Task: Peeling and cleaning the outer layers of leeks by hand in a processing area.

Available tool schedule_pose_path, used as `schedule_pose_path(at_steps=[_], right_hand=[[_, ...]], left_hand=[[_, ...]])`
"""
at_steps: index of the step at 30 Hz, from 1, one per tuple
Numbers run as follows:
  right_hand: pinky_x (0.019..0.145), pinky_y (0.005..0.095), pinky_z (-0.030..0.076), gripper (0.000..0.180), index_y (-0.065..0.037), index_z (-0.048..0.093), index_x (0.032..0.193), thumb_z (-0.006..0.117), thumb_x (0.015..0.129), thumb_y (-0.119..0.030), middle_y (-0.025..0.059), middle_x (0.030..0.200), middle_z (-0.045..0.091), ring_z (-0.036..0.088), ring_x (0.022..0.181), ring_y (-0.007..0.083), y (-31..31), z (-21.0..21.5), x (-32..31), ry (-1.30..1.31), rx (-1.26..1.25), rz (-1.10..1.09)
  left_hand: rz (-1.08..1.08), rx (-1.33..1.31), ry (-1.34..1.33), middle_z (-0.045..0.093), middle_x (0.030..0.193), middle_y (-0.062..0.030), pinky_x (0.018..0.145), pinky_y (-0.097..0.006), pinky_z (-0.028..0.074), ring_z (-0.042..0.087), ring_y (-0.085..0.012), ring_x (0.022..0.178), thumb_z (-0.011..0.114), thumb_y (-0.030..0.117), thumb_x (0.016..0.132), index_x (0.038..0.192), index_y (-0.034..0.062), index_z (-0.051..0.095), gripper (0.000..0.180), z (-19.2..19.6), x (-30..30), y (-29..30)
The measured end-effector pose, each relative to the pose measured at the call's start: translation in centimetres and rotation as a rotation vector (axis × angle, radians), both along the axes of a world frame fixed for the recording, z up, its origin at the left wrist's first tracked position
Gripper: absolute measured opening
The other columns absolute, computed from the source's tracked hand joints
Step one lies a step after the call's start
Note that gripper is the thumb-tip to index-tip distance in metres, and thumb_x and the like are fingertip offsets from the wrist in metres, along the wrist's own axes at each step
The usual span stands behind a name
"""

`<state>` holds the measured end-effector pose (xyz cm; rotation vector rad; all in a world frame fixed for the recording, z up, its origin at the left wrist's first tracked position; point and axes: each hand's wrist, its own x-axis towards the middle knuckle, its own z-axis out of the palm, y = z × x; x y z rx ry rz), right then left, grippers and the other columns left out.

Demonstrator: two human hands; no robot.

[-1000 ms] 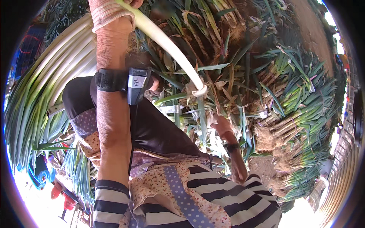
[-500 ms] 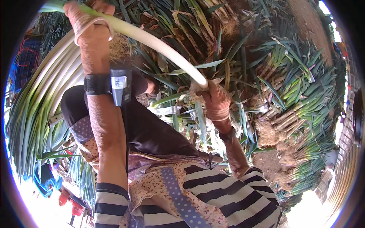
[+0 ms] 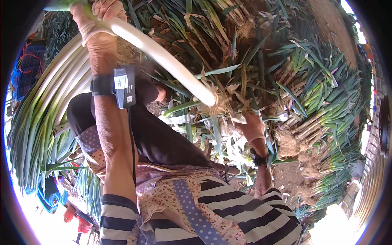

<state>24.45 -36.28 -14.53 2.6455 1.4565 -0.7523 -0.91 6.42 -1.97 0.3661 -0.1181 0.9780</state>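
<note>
My left hand (image 3: 94,22), in a pinkish glove, is closed around the upper, green part of a long leek (image 3: 163,55). Its thick white shaft slants down to the right, the root end with pale hairy roots (image 3: 220,102) over a heap of leaves. Below and right of those roots, apart from the leek, is my gloved right hand (image 3: 250,125). Its fingertips are blurred among pale leaf scraps (image 3: 237,118), so whether they grip any of these is unclear. Several white-shafted leeks (image 3: 65,83) lie side by side left of my left forearm.
Bundles of leeks with roots and dry leaves (image 3: 310,122) are stacked on the right. More leafy leeks (image 3: 204,28) lie at the far side. Stripped pale leaves (image 3: 228,151) are strewn by my right forearm. A blue crate (image 3: 24,69) stands at the far left.
My right hand has left the leek's root end and moved down and to the right. The root end has dipped slightly to the left, still held by my left hand.
</note>
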Motion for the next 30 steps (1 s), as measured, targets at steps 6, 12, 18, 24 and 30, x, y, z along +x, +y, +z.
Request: schedule_pose_path(at_steps=[6, 12, 18, 24, 30], right_hand=[[0.087, 0.0376, 0.048, 0.044, -0.010, 0.064, 0.114, 0.075, 0.076, -0.031, 0.0200, 0.116, 0.058, 0.060, 0.100, 0.0331, 8.3, 7.9, -2.3, 0.722, 0.832, -0.265], [0.063, 0.0335, 0.053, 0.033, 0.000, 0.067, 0.098, 0.071, 0.081, -0.028, 0.0122, 0.085, 0.067, 0.066, 0.077, 0.0199, 14.0, 8.2, -5.2, 0.824, 0.710, 0.581], [0.044, 0.0264, 0.051, 0.027, -0.003, 0.069, 0.083, 0.060, 0.091, -0.028, 0.0083, 0.067, 0.066, 0.061, 0.052, 0.0126, 2.0, 7.6, -4.5, 0.827, 0.045, 0.206], [0.068, 0.0379, 0.053, 0.040, -0.008, 0.061, 0.116, 0.071, 0.080, -0.023, 0.0132, 0.102, 0.064, 0.062, 0.090, 0.0275, 0.7, 7.9, -0.7, -0.153, -0.237, -0.029], [0.078, 0.0364, 0.056, 0.071, -0.008, 0.056, 0.122, 0.069, 0.072, -0.057, 0.0190, 0.115, 0.059, 0.063, 0.097, 0.0298, 6.0, 11.8, -3.4, 0.299, 0.897, -0.096]], left_hand=[[-0.104, 0.149, -0.053, 0.040, 0.060, 0.0030, 0.037, -0.019, 0.036, 0.038, -0.0081, 0.049, 0.050, 0.067, 0.079, 0.080, 0.0040, 0.052, 0.063, -0.4, 1.2, 0.7], [-0.053, 0.170, -0.048, 0.041, 0.059, 0.0030, 0.036, -0.020, 0.037, 0.039, -0.0081, 0.048, 0.050, 0.069, 0.078, 0.079, 0.0043, 0.052, 0.065, 1.0, -1.1, 0.3], [-0.042, 0.181, -0.015, 0.042, 0.058, 0.0029, 0.036, -0.020, 0.038, 0.039, -0.0081, 0.047, 0.050, 0.072, 0.077, 0.078, 0.0046, 0.052, 0.067, 0.5, -1.4, 1.2], [-0.100, 0.049, -0.155, 0.041, 0.048, 0.0022, 0.036, -0.020, 0.043, 0.039, -0.0086, 0.035, 0.050, 0.079, 0.072, 0.074, 0.0050, 0.052, 0.074, 0.3, -1.6, 1.8], [-0.029, 0.171, -0.108, 0.039, 0.049, 0.0033, 0.035, -0.017, 0.040, 0.037, -0.0066, 0.037, 0.051, 0.075, 0.077, 0.079, 0.0029, 0.053, 0.072, 1.5, 0.2, -0.6]])
